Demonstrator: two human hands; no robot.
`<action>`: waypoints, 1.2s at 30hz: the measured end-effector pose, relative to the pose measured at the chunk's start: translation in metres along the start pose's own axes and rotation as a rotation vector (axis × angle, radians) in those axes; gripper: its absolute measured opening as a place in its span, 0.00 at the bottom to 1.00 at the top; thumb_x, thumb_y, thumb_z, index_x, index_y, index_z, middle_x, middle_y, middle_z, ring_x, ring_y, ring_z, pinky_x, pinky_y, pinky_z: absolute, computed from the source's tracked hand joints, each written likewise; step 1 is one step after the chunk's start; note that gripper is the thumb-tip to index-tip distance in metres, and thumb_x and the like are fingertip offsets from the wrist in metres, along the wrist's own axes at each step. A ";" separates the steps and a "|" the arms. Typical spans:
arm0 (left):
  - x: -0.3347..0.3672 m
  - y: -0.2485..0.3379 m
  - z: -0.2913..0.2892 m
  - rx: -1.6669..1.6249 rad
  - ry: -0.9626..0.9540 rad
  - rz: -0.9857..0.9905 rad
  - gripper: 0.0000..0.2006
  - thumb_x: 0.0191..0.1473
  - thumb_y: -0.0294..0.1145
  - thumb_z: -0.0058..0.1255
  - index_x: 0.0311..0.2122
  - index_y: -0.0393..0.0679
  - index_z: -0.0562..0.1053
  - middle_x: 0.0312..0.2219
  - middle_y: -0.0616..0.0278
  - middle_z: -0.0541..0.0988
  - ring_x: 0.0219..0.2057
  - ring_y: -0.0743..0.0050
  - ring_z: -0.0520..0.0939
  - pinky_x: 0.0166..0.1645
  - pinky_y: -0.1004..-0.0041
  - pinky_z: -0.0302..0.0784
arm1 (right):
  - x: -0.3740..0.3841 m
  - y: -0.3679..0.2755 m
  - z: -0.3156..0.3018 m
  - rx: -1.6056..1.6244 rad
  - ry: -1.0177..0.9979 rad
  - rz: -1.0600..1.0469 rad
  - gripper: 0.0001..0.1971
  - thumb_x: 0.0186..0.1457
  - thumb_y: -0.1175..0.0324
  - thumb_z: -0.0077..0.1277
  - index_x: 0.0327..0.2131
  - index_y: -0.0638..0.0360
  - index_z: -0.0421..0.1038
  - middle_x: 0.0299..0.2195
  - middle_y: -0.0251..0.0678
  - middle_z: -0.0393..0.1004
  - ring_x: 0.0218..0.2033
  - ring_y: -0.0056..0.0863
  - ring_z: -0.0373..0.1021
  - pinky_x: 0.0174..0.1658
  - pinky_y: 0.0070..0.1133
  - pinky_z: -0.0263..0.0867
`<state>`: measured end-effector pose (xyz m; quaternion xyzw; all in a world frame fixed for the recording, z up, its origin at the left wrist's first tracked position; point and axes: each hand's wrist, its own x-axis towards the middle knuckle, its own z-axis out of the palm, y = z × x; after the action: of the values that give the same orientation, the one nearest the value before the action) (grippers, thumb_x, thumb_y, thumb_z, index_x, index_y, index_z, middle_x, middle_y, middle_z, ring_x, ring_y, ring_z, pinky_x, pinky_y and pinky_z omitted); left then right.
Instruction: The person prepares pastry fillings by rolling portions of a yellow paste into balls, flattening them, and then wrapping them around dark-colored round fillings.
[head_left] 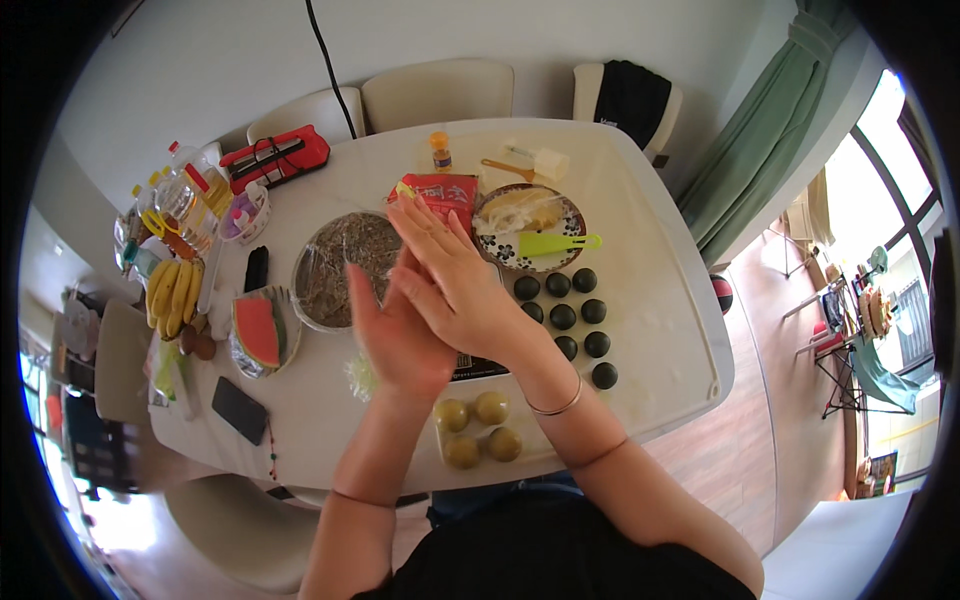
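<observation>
My left hand (400, 340) and my right hand (468, 285) are pressed palm to palm above the middle of the table. Their fingers are stretched out, and the palms hide whatever may lie between them. Several dark green-black balls (562, 317) sit in rows to the right. Closer to me, several olive-yellow balls (491, 406) rest in a clear tray. A bowl of dark filling (335, 272) under plastic wrap stands left of my hands. Behind them, a patterned plate (573, 222) carries wrapped pale dough (530, 208) and a lime-green spatula (545, 243).
A red packet (445, 192) and an orange-capped jar (440, 150) stand at the back. On the left are oil bottles (190, 205), bananas (175, 297), a cut watermelon (257, 330) and a phone (240, 409). A flat black-edged item (478, 368) is partly hidden beneath my hands.
</observation>
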<state>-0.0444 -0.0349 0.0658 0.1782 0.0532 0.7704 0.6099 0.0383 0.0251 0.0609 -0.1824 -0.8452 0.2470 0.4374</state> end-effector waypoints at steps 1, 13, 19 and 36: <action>0.001 -0.001 0.003 -0.038 -0.031 -0.046 0.40 0.60 0.63 0.25 0.67 0.42 0.45 0.68 0.53 0.44 0.69 0.58 0.41 0.69 0.54 0.35 | -0.002 0.004 -0.002 0.034 -0.001 -0.018 0.28 0.61 0.61 0.44 0.62 0.63 0.55 0.62 0.49 0.56 0.65 0.47 0.50 0.66 0.41 0.42; 0.000 -0.031 -0.019 -0.006 0.164 -0.237 0.39 0.60 0.65 0.27 0.64 0.44 0.54 0.64 0.57 0.58 0.65 0.55 0.57 0.67 0.60 0.51 | -0.010 0.026 -0.006 -0.063 0.023 0.178 0.26 0.64 0.55 0.40 0.59 0.62 0.59 0.60 0.50 0.60 0.64 0.49 0.52 0.65 0.42 0.43; 0.013 -0.007 -0.052 0.053 0.155 0.061 0.39 0.59 0.66 0.27 0.65 0.44 0.52 0.65 0.58 0.54 0.66 0.57 0.54 0.68 0.57 0.47 | -0.017 0.002 -0.003 0.196 -0.328 0.062 0.27 0.65 0.57 0.36 0.60 0.67 0.56 0.63 0.53 0.52 0.65 0.52 0.49 0.66 0.40 0.41; 0.003 -0.065 -0.043 0.128 0.198 -0.115 0.33 0.63 0.62 0.19 0.67 0.55 0.49 0.65 0.64 0.55 0.67 0.65 0.51 0.68 0.63 0.47 | -0.004 0.035 0.004 1.203 0.173 0.380 0.46 0.60 0.32 0.15 0.63 0.65 0.52 0.65 0.46 0.51 0.67 0.37 0.47 0.68 0.32 0.40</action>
<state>0.0005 -0.0098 0.0071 0.1366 0.1723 0.7429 0.6323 0.0408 0.0505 0.0362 -0.0711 -0.4734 0.7362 0.4784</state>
